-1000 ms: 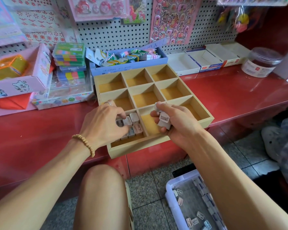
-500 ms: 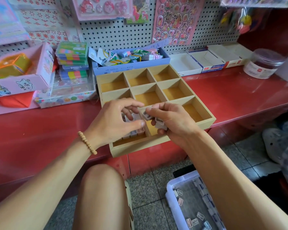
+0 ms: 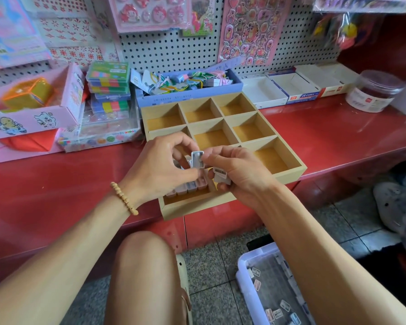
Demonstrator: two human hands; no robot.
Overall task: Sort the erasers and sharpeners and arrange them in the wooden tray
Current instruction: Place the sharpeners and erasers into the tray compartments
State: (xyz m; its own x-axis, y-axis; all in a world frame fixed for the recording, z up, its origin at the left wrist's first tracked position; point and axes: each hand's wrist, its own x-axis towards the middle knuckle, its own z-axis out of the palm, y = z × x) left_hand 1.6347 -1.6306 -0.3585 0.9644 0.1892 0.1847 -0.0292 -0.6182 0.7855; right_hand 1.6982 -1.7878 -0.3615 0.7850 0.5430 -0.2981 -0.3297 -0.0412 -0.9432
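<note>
White plastic sharpener sits pinched between both hands: left hand and right hand each curl fingertips on it. Right hand's lower fingers grip another sharpener. Beneath them, sharpeners in a row fill the wooden tray compartment.

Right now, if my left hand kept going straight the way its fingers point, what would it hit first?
Your left hand points rightward at the small sharpener that both hands pinch, so straight on it would likely meet your right hand first, above the wooden tray. Depth is hard to judge.
</note>
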